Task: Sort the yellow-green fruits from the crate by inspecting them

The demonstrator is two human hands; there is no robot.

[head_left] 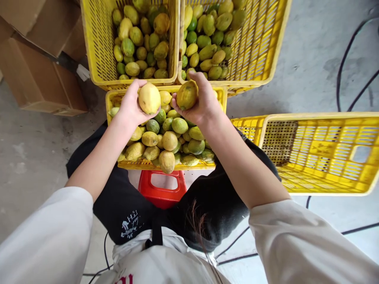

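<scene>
Near crate [220,91] of lemons [169,140], fruit-filled hands [130,106]

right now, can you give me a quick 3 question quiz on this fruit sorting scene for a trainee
1. True or false: each hand holds one fruit above the near crate.
2. Which crate has no fruit in it? A) far left crate B) far right crate C) the crate on its side at the right
3. Fill in: the fruit in the left hand is pale ____, while the fruit in the right hand is darker and blotched.

Key
1. True: the left hand holds the pale fruit, the right hand holds the blotched fruit.
2. C
3. yellow
</scene>
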